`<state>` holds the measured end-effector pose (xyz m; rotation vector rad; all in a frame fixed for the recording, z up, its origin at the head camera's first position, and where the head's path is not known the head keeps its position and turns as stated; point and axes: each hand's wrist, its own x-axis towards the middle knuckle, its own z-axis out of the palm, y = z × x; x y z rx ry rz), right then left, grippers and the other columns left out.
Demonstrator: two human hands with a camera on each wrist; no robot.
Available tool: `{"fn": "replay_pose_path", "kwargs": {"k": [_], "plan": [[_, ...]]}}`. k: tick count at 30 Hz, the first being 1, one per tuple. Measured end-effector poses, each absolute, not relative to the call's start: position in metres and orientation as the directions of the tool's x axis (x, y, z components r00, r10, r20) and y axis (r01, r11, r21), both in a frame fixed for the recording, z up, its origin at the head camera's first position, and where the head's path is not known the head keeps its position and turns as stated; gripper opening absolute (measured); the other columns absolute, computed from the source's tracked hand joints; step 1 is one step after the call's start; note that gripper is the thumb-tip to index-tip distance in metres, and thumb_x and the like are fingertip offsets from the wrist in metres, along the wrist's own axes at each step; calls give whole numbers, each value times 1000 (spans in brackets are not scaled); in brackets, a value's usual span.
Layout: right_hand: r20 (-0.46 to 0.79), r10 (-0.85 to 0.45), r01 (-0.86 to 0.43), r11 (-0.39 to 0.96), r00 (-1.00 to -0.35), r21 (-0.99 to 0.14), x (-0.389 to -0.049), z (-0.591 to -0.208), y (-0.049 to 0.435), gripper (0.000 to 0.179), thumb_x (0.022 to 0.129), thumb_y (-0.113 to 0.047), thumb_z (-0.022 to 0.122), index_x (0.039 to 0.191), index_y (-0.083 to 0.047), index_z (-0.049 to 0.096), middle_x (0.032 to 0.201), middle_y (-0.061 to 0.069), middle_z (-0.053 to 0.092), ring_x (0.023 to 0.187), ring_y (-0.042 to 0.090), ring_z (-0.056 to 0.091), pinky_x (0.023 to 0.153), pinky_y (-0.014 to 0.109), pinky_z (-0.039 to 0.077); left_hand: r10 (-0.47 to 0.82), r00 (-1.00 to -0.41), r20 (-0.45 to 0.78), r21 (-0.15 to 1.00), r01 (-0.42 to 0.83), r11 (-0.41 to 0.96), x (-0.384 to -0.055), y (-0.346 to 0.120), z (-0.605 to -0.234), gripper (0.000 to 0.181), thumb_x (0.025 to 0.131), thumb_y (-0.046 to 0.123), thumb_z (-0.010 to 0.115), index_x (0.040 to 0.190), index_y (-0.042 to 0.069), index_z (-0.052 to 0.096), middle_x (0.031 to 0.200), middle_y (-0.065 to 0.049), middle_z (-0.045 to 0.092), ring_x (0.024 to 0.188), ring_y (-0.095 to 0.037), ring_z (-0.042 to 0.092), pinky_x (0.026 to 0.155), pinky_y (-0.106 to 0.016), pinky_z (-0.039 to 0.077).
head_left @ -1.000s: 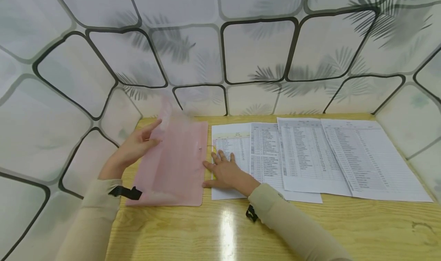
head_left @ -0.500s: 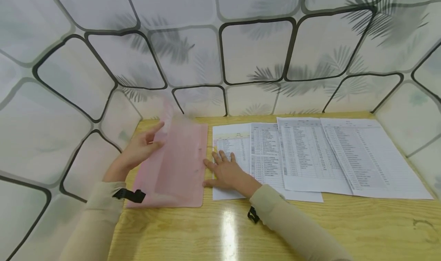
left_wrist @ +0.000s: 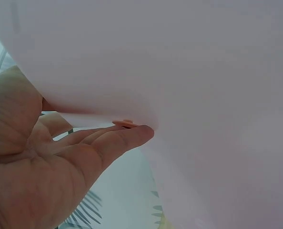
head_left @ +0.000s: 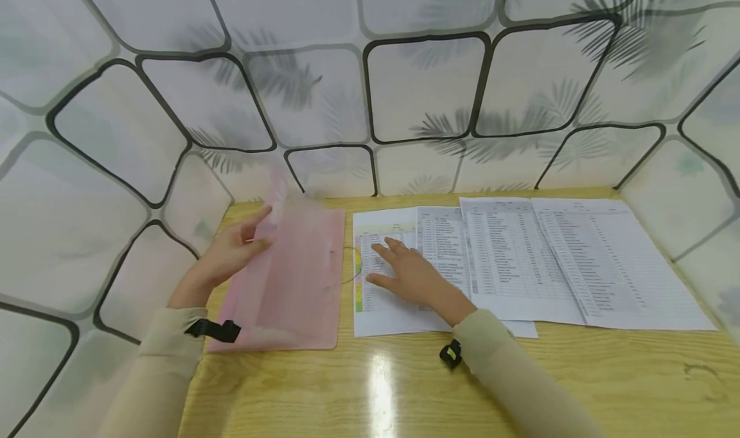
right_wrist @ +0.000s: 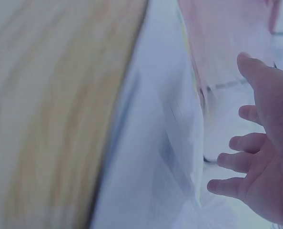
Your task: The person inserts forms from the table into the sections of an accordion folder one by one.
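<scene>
On the left of the table lies a pink translucent file folder point(head_left: 303, 277), its cover raised at the left. My left hand point(head_left: 228, 252) pinches that lifted cover by its edge. In the left wrist view the pale cover point(left_wrist: 203, 71) spreads over the fingers, and a small orange disc point(left_wrist: 126, 123) shows beside a fingertip. My right hand point(head_left: 413, 274) is over the leftmost printed sheet point(head_left: 384, 322), fingers spread and holding nothing. The right wrist view shows the fingers of this hand point(right_wrist: 267, 148) extended, apart from the paper beside them.
Further overlapping printed sheets point(head_left: 509, 264) reach to the right, the last one point(head_left: 624, 264) near the right wall. A thin string point(head_left: 356, 271) curves between folder and papers. The wooden table point(head_left: 312, 393) is enclosed by patterned walls point(head_left: 428, 91) at back and sides.
My right hand has moved off the left sheet's edge toward the right, uncovering a yellow-green strip and the string. The left hand keeps its hold on the folder's cover, almost unmoved.
</scene>
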<state>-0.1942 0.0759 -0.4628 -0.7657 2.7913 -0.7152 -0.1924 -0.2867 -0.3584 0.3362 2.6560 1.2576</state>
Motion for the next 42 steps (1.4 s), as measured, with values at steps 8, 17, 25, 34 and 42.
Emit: {"fn": "replay_pose_path", "kwargs": {"k": [8, 17, 25, 34, 42], "plan": [[7, -354, -292, 759, -935, -582, -195, -451, 131, 66, 107, -50, 57, 158, -9, 48, 164, 21, 44, 151, 43, 42, 121, 60, 36, 279, -957, -83, 769, 117, 629, -193, -287, -356, 70, 108, 14, 59, 169, 13, 25, 175, -17, 20, 157, -44, 27, 115, -48, 42], [150, -77, -157, 735, -986, -659, -190, -457, 206, 41, 107, -29, 60, 135, -1, 70, 126, 24, 74, 109, 45, 73, 92, 58, 58, 282, -956, -78, 775, 120, 620, -194, -286, -354, 70, 107, 11, 58, 168, 11, 25, 175, -19, 20, 157, -46, 25, 114, -43, 43], [165, 79, -53, 737, -983, -674, -186, -447, 274, 43, 106, -34, 61, 128, 1, 72, 113, 24, 78, 102, 41, 75, 72, 31, 57, 276, -958, -72, 794, 113, 598, -191, -286, -357, 69, 107, 9, 59, 167, 7, 27, 175, -20, 19, 157, -49, 22, 119, -63, 32], [171, 133, 7, 809, -976, -588, -179, -443, 335, 50, 105, -34, 59, 134, 6, 65, 116, 30, 74, 104, 47, 69, 74, 36, 47, 264, -962, -66, 774, 117, 622, -192, -286, -359, 65, 106, 11, 60, 165, 5, 32, 172, -27, 24, 151, -58, 29, 114, -65, 38], [106, 181, 90, 817, -978, -570, -170, -445, 379, 55, 107, -37, 55, 137, 8, 62, 123, 37, 68, 104, 50, 67, 73, 40, 46, 265, -962, -60, 780, 120, 614, -190, -286, -358, 65, 107, 13, 60, 165, 6, 33, 172, -25, 24, 152, -57, 29, 114, -66, 38]]}}
